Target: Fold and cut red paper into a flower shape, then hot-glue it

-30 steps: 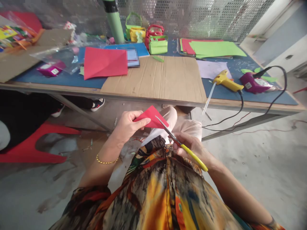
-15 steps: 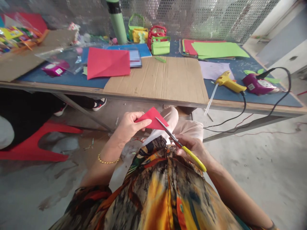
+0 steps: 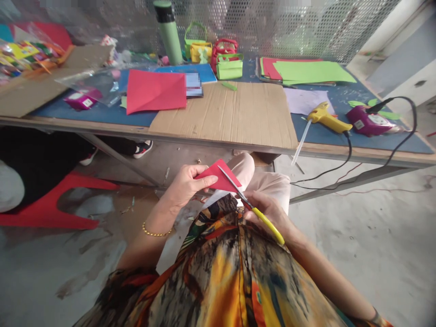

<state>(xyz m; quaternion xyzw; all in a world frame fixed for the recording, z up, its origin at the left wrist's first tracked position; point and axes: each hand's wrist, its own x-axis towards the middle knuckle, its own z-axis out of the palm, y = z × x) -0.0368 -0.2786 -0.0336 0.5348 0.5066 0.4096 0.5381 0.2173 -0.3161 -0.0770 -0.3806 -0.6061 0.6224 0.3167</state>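
Observation:
My left hand (image 3: 185, 186) pinches a folded red paper triangle (image 3: 221, 178) above my lap, below the table's front edge. My right hand (image 3: 270, 211) grips yellow-handled scissors (image 3: 250, 204). Their blades lie across the right part of the red triangle. A gold bracelet sits on my left wrist.
The blue-topped table (image 3: 102, 113) carries a cardboard sheet (image 3: 228, 113), a red sheet (image 3: 155, 91), green and red paper (image 3: 306, 70), a yellow glue gun (image 3: 325, 117), a purple tape dispenser (image 3: 368, 122), small paper baskets (image 3: 228, 66) and a green bottle (image 3: 166, 32). A red stool (image 3: 57, 204) stands at left.
The scissors' blades have advanced a little further across the red triangle. Both hands stay in nearly the same place; the view has shifted slightly.

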